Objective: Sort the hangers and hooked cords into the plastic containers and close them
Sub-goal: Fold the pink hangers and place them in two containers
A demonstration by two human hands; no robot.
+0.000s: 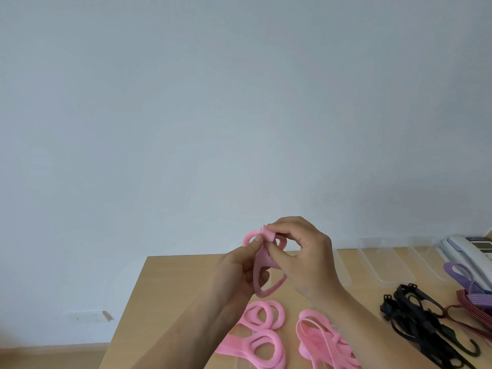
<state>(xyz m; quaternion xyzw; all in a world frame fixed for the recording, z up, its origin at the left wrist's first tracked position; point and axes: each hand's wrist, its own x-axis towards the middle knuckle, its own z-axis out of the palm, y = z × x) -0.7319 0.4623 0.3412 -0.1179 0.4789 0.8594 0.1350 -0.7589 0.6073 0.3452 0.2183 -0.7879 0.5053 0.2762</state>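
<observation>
Both hands hold one pink hanger point(262, 282) up above the wooden table point(165, 283). My left hand point(239, 270) grips its lower loop with the thumb on the upper curve. My right hand point(300, 251) pinches the small pink knob at its top. Several more pink hangers point(263, 334) lie flat on the table below my hands, and another pink pile point(322, 339) lies to their right. Black hooked hangers point(426, 320) lie further right. Purple and dark red hooked cords point(468, 296) lie at the right edge. Clear plastic containers point(386, 262) stand along the back.
A white telephone point(468, 251) sits at the table's back right corner. The table's left edge drops to a light floor with a white skirting along the pale wall point(186, 102).
</observation>
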